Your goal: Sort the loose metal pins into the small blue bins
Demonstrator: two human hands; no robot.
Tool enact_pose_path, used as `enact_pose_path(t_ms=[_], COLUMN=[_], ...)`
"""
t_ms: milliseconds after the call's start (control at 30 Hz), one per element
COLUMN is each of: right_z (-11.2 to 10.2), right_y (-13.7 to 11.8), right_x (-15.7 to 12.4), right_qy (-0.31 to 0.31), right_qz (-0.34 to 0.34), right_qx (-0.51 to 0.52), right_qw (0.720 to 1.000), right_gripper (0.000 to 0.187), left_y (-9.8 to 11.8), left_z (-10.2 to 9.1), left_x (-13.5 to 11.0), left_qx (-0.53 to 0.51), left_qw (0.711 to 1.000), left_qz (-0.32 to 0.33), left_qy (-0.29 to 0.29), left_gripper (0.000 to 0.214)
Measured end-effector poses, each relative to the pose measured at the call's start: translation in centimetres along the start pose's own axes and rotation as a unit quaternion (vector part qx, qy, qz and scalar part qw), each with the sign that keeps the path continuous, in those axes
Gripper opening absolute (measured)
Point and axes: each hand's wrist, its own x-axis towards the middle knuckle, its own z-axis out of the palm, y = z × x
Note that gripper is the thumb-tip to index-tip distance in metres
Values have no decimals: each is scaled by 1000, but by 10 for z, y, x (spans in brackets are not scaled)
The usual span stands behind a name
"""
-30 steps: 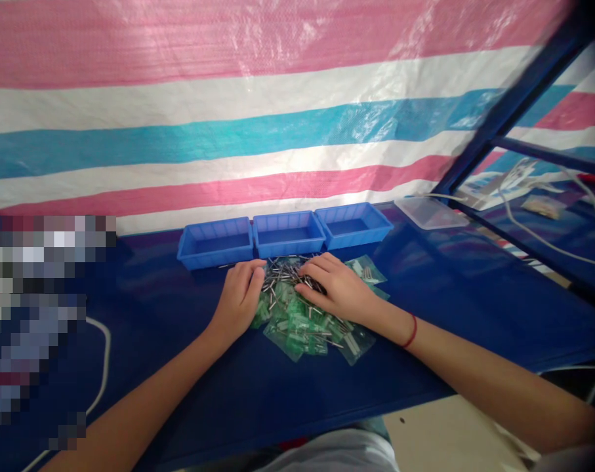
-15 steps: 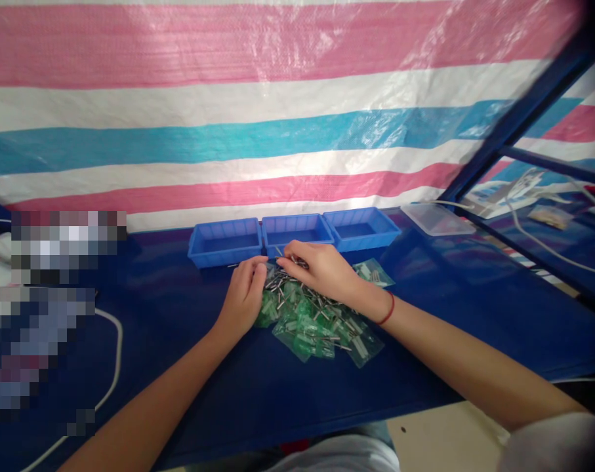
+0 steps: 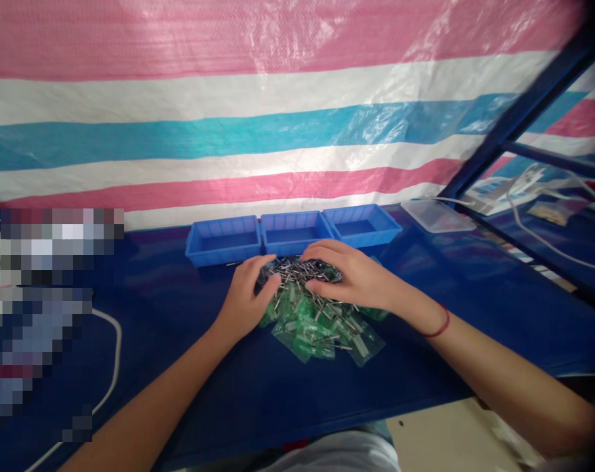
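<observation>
Workshop-like workspace: a striped tarp (image 3: 258,59) is forming the back wall, a blue frame (image 3: 528,98) is standing at right, and bins (image 3: 294,245), loose metal pins (image 3: 307,269) and plastic bags (image 3: 309,328) are covering part of a table (image 3: 258,400).

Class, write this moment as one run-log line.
left hand: open, left of pins; right hand: open, at pins' right; bags: partly under pins; three bins: beyond pins

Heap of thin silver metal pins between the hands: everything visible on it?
The thin silver metal pins, short and straight, look shiny and lie loosely crisscrossed, on and among green-tinted clear plastic bags, in front of three blue rectangular plastic bins. The bare left hand and right hand flank the heap, thumbs parted from fingers; exact contact is unclear.
</observation>
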Motion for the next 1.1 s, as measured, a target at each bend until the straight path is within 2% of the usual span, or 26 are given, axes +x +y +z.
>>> enact_pose_path(t_ms=[100, 133, 200, 300, 467, 567, 700, 767, 867, 933, 1000, 1033, 1100], right_z=[6, 11, 20, 27, 28, 30, 24, 19, 19, 27, 41, 48, 60], right_y=[4, 5, 6, 6, 11, 17, 18, 7, -27, -55, -78, -86, -95], right_x=[-26, -33, -40, -40, -34, -26, -12, -13, -33, -50, -64, -69, -73], right_qy=[-18, -23, -22, -12, 12, 33, 51, 58, 106, 62, -18, -61, -90], right_qz=[37, 41, 42, 39, 34, 48, 51, 39, 8, -120, -219, -238, -215], right_qx=[-44, -51, -66, -80, -47, -21, -7, -37, -104, -101, -70, -55, -37], right_qw=[998, 998, 997, 996, 998, 998, 997, 997, 989, 986, 973, 968, 972], right_gripper=[73, 77, 73, 54, 32, 27, 28, 27, 35, 45, 47, 48, 47], left_y=[6, 7, 9, 9, 8, 9, 11, 12, 14, 14, 14, 14, 14], left_z=[-1, -1, 0, 1, 2, 3, 3, 3, 2, 1, 1, 1, 1], left_x=[-2, -2, -3, -3, -4, -5, -7, -7, -7, -7, -7, -6, -6], left_qx=[85, 108, 141, 155, 132, 116, 115, 119, 115, 108, 107, 108, 110], left_qw=[991, 986, 976, 970, 977, 982, 982, 980, 980, 981, 981, 981, 981], left_qz=[55, 63, 75, 85, 89, 90, 94, 103, 108, 102, 95, 93, 91], left_qy=[-84, -107, -146, -165, -144, -121, -117, -118, -122, -127, -132, -134, -134], left_gripper=[52, 57, 63, 62, 50, 43, 39, 38, 39, 40, 41, 41, 40])
